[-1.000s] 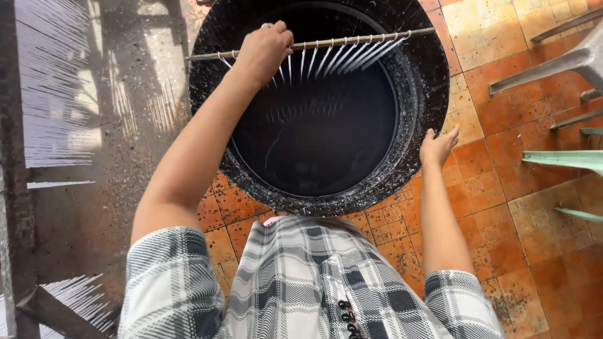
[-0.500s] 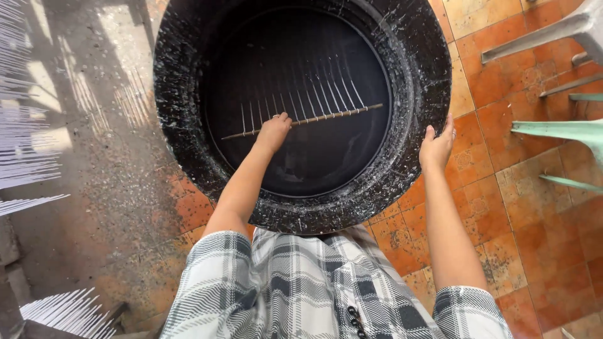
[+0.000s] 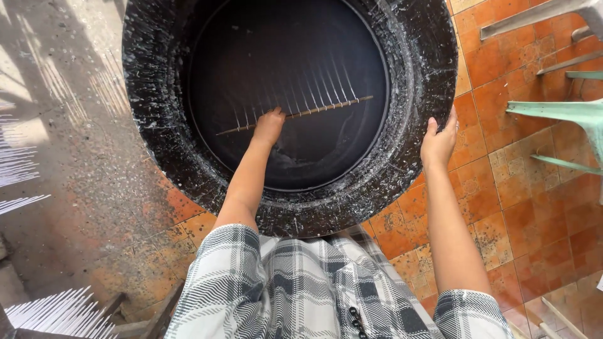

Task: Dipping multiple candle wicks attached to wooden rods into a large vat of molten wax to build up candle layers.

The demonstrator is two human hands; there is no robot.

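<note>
Left hand [image 3: 269, 125] grips rod [image 3: 314, 111]; strands (seemingly) submerged.

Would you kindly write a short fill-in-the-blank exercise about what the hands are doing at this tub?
1. The left hand holds a thin ____ strung with white strands inside the tub.
2. The right hand rests on the tub's ____.
3. The black tub stands on an orange ____ floor.

Missing words: rod; rim; tiled
</note>
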